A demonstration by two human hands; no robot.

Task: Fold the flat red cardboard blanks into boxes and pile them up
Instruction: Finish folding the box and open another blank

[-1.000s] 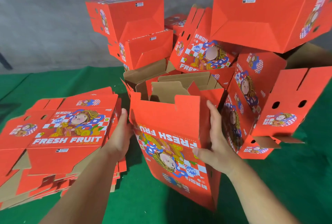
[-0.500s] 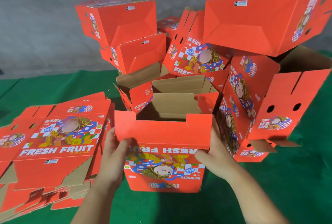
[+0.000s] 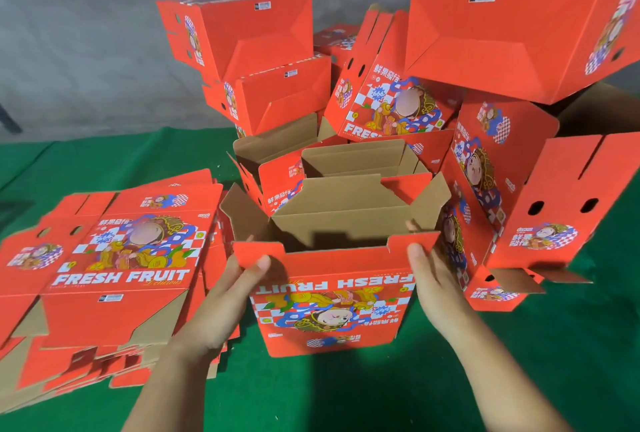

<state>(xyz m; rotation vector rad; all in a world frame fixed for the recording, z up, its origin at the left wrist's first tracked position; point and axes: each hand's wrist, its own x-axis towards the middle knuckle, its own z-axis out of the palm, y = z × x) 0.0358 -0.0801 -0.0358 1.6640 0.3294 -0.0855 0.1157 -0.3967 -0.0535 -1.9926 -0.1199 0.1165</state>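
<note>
Now we see the box (image 3: 332,307) squared up and upright, no longer tilted as a second ago.
Both hands pinch its top flaps, left (image 3: 221,296) and right (image 3: 433,279); it stands on the green worktop (image 3: 519,362) between flat blanks (image 3: 114,269) and piled boxes (image 3: 502,33).

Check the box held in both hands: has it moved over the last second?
Yes. The box, tilted a second ago, now stands upright and squarer to the camera, nearer the stack of flat blanks; its flaps have spread open.
</note>
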